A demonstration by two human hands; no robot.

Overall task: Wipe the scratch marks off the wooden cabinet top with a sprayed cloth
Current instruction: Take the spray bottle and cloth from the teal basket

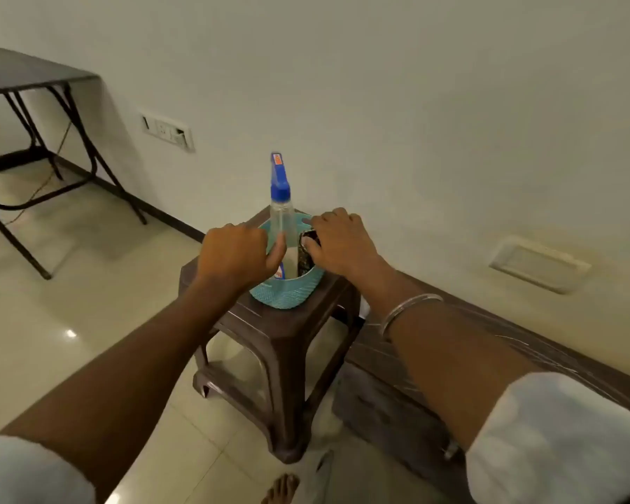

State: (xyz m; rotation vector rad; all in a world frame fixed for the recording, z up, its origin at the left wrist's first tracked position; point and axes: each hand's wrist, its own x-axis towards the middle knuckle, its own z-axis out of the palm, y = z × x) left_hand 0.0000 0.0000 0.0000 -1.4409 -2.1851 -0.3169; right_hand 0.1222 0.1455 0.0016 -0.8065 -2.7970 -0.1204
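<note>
A clear spray bottle [282, 212] with a blue trigger head stands upright in a teal woven basket [288, 294] on a brown plastic stool [281, 332]. My left hand [233, 252] rests at the basket's left rim, fingers curled, thumb touching the bottle's side. My right hand [337, 241] is over the basket's right side, its thumb and fingers pinching a dark folded cloth [308, 254] that sticks up out of the basket. The low wooden cabinet top [517, 343], with pale scratch marks, runs along the wall at right, partly hidden by my right forearm.
A dark folding table [26, 74] stands at the far left with cables on the tiled floor under it. A switch plate [168, 130] and a vent cover [539, 263] are on the white wall. My bare foot [281, 489] shows below the stool.
</note>
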